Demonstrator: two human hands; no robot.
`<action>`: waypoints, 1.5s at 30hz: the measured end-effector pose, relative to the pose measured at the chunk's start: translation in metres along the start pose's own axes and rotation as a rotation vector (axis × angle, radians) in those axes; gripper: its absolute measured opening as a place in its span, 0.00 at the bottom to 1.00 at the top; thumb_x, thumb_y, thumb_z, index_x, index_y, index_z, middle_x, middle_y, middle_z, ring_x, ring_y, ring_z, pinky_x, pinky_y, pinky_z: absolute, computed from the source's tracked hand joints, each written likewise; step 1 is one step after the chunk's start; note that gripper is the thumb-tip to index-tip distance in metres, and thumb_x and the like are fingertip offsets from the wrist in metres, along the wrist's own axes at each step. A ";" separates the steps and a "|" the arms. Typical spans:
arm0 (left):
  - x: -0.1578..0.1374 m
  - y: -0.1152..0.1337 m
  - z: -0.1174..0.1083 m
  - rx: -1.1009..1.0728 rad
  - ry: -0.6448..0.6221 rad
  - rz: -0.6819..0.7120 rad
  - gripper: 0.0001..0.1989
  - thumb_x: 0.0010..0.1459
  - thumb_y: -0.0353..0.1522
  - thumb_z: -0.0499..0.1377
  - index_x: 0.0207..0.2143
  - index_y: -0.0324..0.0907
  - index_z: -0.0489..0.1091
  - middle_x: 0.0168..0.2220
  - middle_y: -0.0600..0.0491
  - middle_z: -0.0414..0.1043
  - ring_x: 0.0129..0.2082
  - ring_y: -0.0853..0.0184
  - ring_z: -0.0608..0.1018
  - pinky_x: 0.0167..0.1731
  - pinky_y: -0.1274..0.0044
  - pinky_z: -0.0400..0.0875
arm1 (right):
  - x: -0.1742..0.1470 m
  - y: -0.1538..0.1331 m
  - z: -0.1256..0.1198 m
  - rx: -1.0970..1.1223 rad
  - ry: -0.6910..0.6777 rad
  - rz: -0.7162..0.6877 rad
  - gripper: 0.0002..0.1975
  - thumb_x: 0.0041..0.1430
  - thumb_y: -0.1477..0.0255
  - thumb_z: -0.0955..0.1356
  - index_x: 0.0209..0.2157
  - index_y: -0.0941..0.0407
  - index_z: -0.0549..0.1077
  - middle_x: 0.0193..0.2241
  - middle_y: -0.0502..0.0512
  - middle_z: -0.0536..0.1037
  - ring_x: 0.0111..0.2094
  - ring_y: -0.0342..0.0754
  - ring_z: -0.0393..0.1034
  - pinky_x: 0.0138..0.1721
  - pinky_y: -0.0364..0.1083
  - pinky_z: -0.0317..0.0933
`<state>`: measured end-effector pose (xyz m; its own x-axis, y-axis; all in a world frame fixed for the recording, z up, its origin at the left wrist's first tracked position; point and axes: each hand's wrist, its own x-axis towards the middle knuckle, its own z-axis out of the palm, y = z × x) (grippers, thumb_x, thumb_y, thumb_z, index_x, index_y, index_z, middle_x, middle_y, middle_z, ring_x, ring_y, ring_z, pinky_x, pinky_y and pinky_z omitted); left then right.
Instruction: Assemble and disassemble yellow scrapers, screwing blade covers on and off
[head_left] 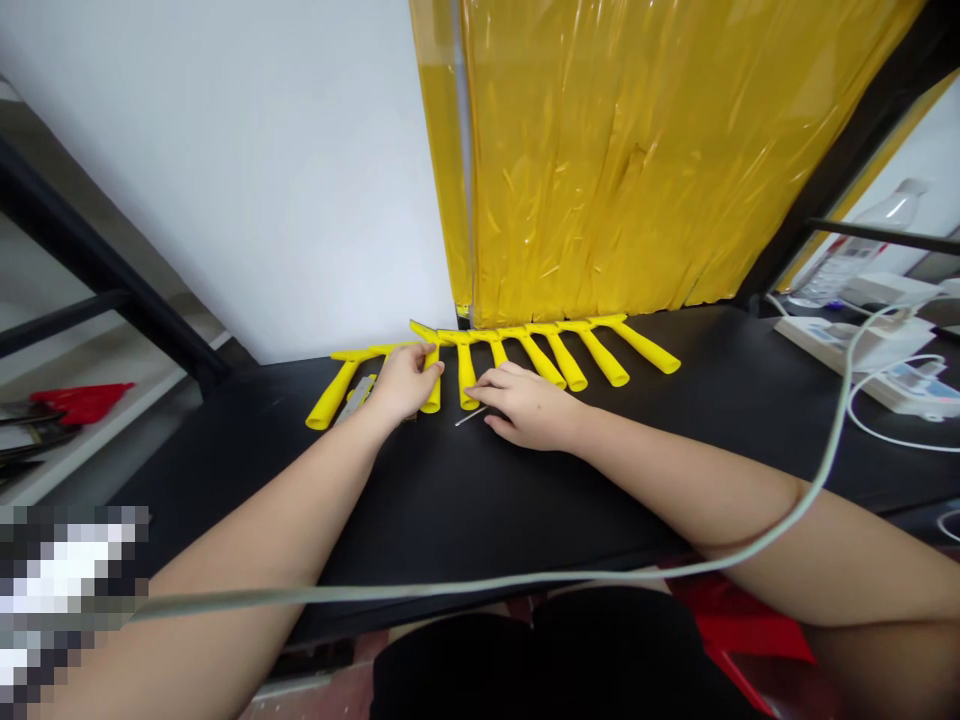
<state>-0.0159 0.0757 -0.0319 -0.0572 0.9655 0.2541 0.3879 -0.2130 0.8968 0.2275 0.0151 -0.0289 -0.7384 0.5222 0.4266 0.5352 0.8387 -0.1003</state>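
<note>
A row of yellow T-shaped squeegees with hollow handles (600,360) lies on the black tabletop (450,510), their heads along the back. My left hand (409,382) has its thumb and fingers closed round the handle of one yellow squeegee (431,395), whose head is raised slightly above its neighbours. Just to the right, my right hand (529,405) is curled with a thin metal rod (470,416) sticking out between thumb and fingers. Its fingertips reach the handle of the adjacent squeegee (466,370). Most of the rod is hidden by the hand.
A grey flat piece (355,398) lies left of my left hand, partly covered. White panel (300,180) and yellow film (600,160) stand behind the row. A pale cable (525,580) crosses in front of my forearms. Power strips (877,365) and a plastic bottle (862,245) are right.
</note>
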 end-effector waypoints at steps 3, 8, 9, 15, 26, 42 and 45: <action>0.004 -0.001 0.002 0.138 -0.030 0.043 0.15 0.49 0.31 0.68 0.42 0.40 0.80 0.50 0.41 0.81 0.55 0.51 0.80 0.61 0.61 0.70 | 0.000 -0.001 -0.001 -0.013 -0.013 0.004 0.22 0.65 0.74 0.68 0.60 0.60 0.75 0.52 0.65 0.78 0.52 0.61 0.67 0.59 0.60 0.68; -0.003 0.008 -0.002 0.319 -0.045 0.168 0.11 0.54 0.32 0.65 0.41 0.42 0.81 0.48 0.42 0.81 0.52 0.50 0.80 0.61 0.59 0.69 | 0.000 -0.002 -0.001 -0.027 -0.023 0.008 0.22 0.66 0.74 0.68 0.60 0.62 0.75 0.52 0.66 0.78 0.52 0.61 0.67 0.58 0.60 0.68; -0.007 0.012 -0.004 0.384 -0.078 0.226 0.11 0.56 0.33 0.64 0.41 0.42 0.81 0.48 0.43 0.81 0.51 0.50 0.81 0.61 0.59 0.70 | 0.000 -0.002 -0.001 -0.028 -0.024 0.010 0.22 0.66 0.74 0.68 0.60 0.62 0.75 0.52 0.66 0.78 0.52 0.61 0.67 0.58 0.61 0.68; -0.023 0.031 -0.019 0.783 -0.360 0.420 0.15 0.62 0.37 0.58 0.44 0.42 0.81 0.51 0.46 0.82 0.55 0.52 0.80 0.61 0.62 0.72 | 0.000 -0.004 -0.004 -0.057 -0.051 0.023 0.24 0.67 0.74 0.68 0.62 0.64 0.73 0.51 0.67 0.77 0.52 0.61 0.67 0.58 0.60 0.68; -0.017 0.024 -0.023 0.847 -0.351 0.400 0.21 0.66 0.36 0.53 0.53 0.36 0.79 0.56 0.43 0.79 0.56 0.55 0.80 0.63 0.66 0.70 | 0.000 -0.005 -0.006 -0.067 -0.064 0.027 0.23 0.67 0.73 0.68 0.62 0.62 0.73 0.52 0.65 0.77 0.52 0.61 0.68 0.57 0.60 0.69; 0.001 0.021 -0.059 1.054 -0.079 0.012 0.19 0.63 0.37 0.59 0.52 0.41 0.80 0.51 0.39 0.80 0.52 0.45 0.82 0.53 0.59 0.76 | -0.004 -0.001 -0.017 0.046 0.049 0.019 0.23 0.66 0.70 0.69 0.62 0.57 0.69 0.54 0.65 0.74 0.54 0.60 0.68 0.57 0.61 0.66; 0.000 0.022 -0.055 1.029 -0.077 -0.054 0.19 0.59 0.37 0.63 0.52 0.42 0.79 0.51 0.40 0.81 0.53 0.46 0.82 0.53 0.60 0.76 | -0.004 -0.001 -0.028 0.114 0.117 0.053 0.17 0.67 0.70 0.69 0.56 0.55 0.70 0.51 0.63 0.74 0.53 0.59 0.69 0.56 0.59 0.66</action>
<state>-0.0582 0.0631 0.0077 -0.0529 0.9847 0.1662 0.9879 0.0272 0.1529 0.2416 0.0078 -0.0054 -0.6541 0.5505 0.5188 0.5177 0.8258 -0.2236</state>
